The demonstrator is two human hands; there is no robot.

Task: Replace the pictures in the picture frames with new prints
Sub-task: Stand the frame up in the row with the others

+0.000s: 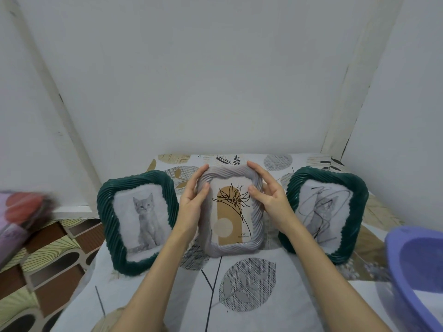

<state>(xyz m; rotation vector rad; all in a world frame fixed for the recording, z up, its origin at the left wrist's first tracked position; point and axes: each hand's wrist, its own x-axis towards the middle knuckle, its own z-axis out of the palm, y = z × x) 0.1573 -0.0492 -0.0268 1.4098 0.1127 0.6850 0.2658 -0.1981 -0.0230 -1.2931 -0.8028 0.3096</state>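
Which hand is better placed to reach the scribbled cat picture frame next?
Right, probably. The right hand grips the grey ribbed frame on the side next to the green ribbed frame with the scribbled-over cat print.

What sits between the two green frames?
In the head view, a grey frame with a plant print, gripped by the left hand and right hand, between the green frames.
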